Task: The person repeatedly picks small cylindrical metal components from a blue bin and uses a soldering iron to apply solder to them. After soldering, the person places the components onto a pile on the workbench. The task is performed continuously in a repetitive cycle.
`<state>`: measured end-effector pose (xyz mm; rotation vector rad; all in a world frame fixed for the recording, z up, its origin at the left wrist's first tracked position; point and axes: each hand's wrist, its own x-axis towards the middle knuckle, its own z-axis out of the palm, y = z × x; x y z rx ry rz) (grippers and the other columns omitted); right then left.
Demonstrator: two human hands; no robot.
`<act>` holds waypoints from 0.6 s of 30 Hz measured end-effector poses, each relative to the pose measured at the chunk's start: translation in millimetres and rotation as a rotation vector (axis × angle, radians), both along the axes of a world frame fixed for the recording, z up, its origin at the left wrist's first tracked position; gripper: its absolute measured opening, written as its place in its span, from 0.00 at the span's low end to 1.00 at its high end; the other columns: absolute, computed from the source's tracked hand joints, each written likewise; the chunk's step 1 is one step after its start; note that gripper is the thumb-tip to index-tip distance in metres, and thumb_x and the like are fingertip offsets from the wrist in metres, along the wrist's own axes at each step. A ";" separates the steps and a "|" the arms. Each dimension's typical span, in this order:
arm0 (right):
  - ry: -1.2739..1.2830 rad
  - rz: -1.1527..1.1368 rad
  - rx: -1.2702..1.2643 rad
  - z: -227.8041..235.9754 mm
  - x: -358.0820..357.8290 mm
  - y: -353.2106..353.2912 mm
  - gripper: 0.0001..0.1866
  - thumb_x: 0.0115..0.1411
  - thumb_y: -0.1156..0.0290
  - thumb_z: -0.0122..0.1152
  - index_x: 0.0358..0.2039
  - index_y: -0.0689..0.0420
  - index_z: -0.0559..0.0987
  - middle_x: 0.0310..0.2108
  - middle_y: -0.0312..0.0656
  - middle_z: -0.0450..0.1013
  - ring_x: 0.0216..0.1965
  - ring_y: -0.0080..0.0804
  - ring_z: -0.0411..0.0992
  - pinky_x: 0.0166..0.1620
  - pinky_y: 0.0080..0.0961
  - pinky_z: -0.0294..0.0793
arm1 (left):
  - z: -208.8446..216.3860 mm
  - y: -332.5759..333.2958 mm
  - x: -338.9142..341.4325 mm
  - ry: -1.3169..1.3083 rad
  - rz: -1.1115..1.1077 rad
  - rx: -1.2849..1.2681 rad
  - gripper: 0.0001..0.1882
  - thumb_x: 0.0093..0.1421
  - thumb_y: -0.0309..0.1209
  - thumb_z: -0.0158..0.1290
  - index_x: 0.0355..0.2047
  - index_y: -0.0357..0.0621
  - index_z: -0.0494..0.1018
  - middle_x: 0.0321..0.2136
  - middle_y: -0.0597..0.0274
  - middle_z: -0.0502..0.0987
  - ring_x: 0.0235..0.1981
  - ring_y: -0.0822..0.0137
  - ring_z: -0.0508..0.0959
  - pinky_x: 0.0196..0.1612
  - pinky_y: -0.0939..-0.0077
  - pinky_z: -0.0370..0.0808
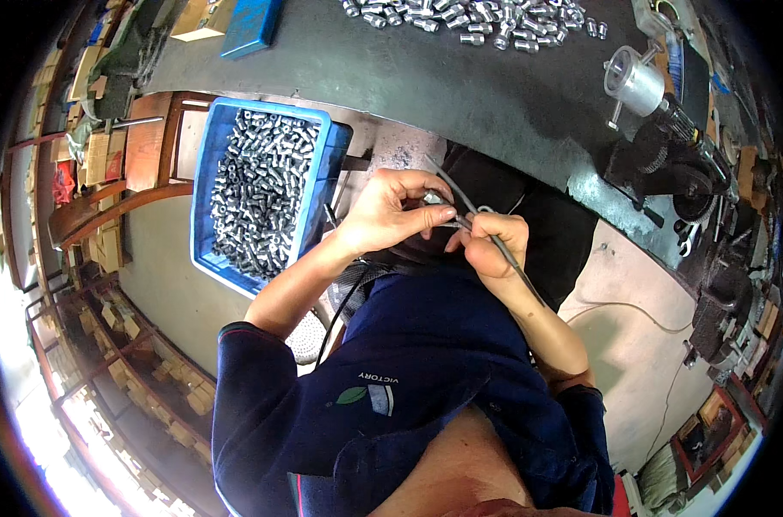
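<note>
My left hand [396,209] is closed, with thumb and forefinger pinching a small shiny metal fitting [433,199] over my lap. Right beside it, my right hand [497,244] is closed round a long thin grey rod [518,274], which slants past the fitting toward the table edge. The fingertips of both hands nearly meet, and they partly hide the fitting. Whether the rod touches the fitting, I cannot tell. Left of my left forearm stands a blue plastic crate [315,203] full of small dark and silver metal fittings [262,194].
Ahead is a dark worktable [348,73] with a heap of shiny metal fittings [503,24] at its far side. A blue box [250,28] lies at the far left. On the right are a round silver metal fixture [634,82], black machinery [680,172] and a wrench [687,239].
</note>
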<state>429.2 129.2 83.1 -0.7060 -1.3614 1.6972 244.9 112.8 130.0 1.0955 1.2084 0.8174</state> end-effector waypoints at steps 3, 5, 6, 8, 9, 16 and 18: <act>0.049 0.022 -0.114 6.6 7.1 -2.3 0.16 0.46 0.84 0.48 0.09 0.59 0.55 0.11 0.34 0.55 0.14 0.23 0.63 0.21 0.24 0.70 | -8.1 2.8 -9.7 0.025 0.201 0.034 0.07 0.53 0.23 0.57 0.33 0.37 0.75 0.17 0.68 0.73 0.17 0.84 0.70 0.18 0.88 0.65; 0.091 0.014 -0.062 15.1 9.9 -5.0 0.16 0.46 0.85 0.46 0.08 0.59 0.54 0.10 0.35 0.55 0.14 0.23 0.62 0.20 0.24 0.69 | -16.7 7.7 -17.9 0.371 0.238 0.258 0.08 0.48 0.22 0.57 0.31 0.39 0.75 0.14 0.66 0.72 0.16 0.80 0.71 0.19 0.81 0.67; 0.112 0.008 -0.037 23.2 11.5 -5.9 0.16 0.45 0.86 0.45 0.08 0.59 0.53 0.09 0.35 0.55 0.13 0.23 0.62 0.19 0.24 0.69 | -20.0 9.1 -21.5 0.481 0.231 0.316 0.09 0.46 0.22 0.57 0.31 0.39 0.75 0.14 0.64 0.72 0.16 0.77 0.72 0.20 0.80 0.67; 0.018 0.013 0.143 42.9 12.2 -6.8 0.14 0.39 0.87 0.43 0.08 0.59 0.53 0.08 0.39 0.56 0.12 0.27 0.65 0.17 0.25 0.68 | -32.4 6.0 -27.8 0.702 0.219 0.430 0.11 0.43 0.21 0.56 0.30 0.39 0.75 0.15 0.60 0.73 0.15 0.71 0.72 0.21 0.77 0.68; 0.064 0.074 0.177 48.2 13.1 -5.4 0.13 0.38 0.87 0.44 0.08 0.59 0.53 0.08 0.39 0.56 0.11 0.28 0.64 0.17 0.25 0.69 | -36.0 4.7 -28.6 0.742 0.214 0.438 0.13 0.39 0.21 0.56 0.30 0.40 0.76 0.18 0.55 0.74 0.18 0.61 0.75 0.25 0.73 0.71; 0.027 0.174 0.129 51.7 15.9 -9.5 0.10 0.34 0.80 0.49 0.09 0.61 0.57 0.09 0.41 0.57 0.11 0.29 0.63 0.19 0.25 0.72 | -40.3 5.9 -26.1 0.825 0.131 0.551 0.14 0.36 0.23 0.57 0.29 0.42 0.75 0.22 0.55 0.76 0.24 0.54 0.77 0.28 0.67 0.74; -0.005 0.190 0.089 54.1 15.8 -8.7 0.10 0.34 0.81 0.49 0.09 0.61 0.57 0.09 0.41 0.57 0.11 0.29 0.63 0.19 0.25 0.72 | -39.7 4.7 -27.9 0.847 0.099 0.595 0.14 0.36 0.23 0.58 0.28 0.41 0.74 0.21 0.55 0.75 0.23 0.54 0.76 0.27 0.66 0.73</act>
